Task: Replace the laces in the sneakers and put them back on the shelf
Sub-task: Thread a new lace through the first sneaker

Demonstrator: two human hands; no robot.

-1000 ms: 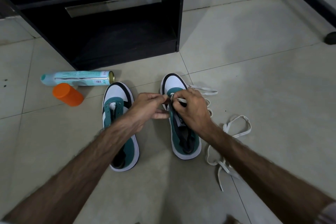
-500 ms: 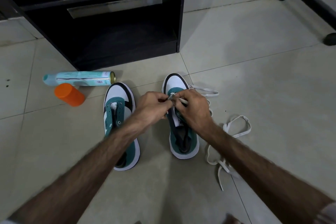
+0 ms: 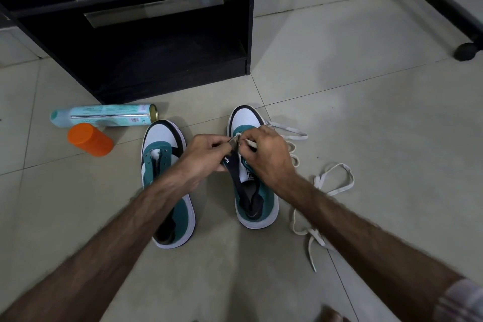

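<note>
Two white, teal and black sneakers stand side by side on the tiled floor, toes pointing away. The left sneaker (image 3: 163,154) has no lace in its eyelets. Over the front eyelets of the right sneaker (image 3: 245,123), my left hand (image 3: 206,150) pinches the tip of a white lace (image 3: 287,134) while my right hand (image 3: 266,157) pinches the same lace close beside it. The lace trails off to the right of the shoe. A second white lace (image 3: 332,178) lies loose on the floor to the right.
A black shelf unit (image 3: 156,42) stands just behind the shoes with its lower compartment open. A teal spray can (image 3: 104,115) and an orange cap (image 3: 90,143) lie to the left. A black wheeled frame (image 3: 444,8) is at the far right.
Both hands stay at the right sneaker's front eyelets. The fingers have shifted slightly, and the shoe's tongue now stands out more between the hands.
</note>
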